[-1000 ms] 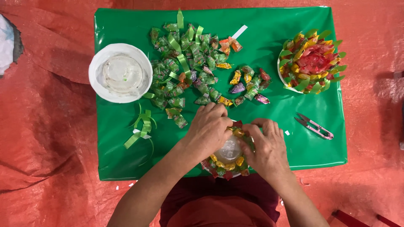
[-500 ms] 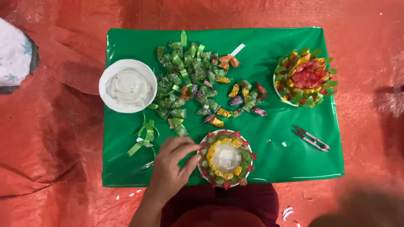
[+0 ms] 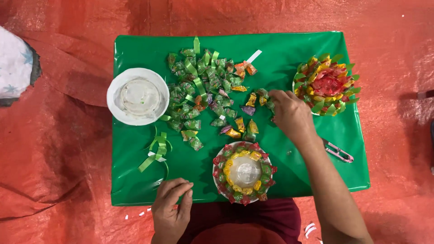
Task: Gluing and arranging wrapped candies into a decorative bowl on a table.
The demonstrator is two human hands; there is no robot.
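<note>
Folded wrappers (image 3: 212,90), right fingertips (image 3: 274,101) hidden among them

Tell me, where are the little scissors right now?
In the head view, the small snips lie on the green table cover at the right side, just beside the right hand's wrist and below the finished wrapper decoration.

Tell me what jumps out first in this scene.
A bright green sheet on orange-red ground, with a heap of folded candy wrappers at its middle. The right hand reaches into the heap's right edge; the left hand rests at the near edge beside a wrapper-ringed dish.
</note>
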